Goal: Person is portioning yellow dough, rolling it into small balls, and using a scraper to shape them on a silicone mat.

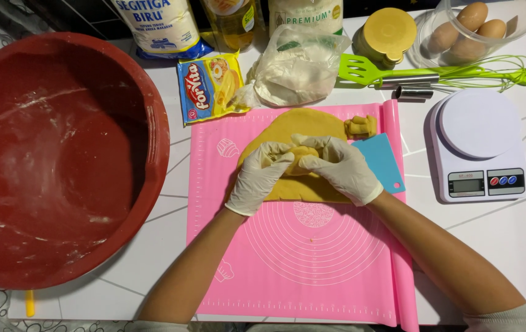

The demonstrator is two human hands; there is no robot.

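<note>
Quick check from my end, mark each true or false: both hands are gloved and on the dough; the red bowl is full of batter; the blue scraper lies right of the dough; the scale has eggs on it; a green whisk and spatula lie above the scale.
1. Both gloved hands, left hand and right hand, pinch a dough piece over the dough sheet: true.
2. The red bowl is full of batter: false, it holds only flour smears.
3. The blue scraper lies right of the dough: true.
4. The scale carries eggs: false, its plate is bare; the eggs sit in a clear bowl.
5. The green whisk and spatula lie above the scale: true.
</note>
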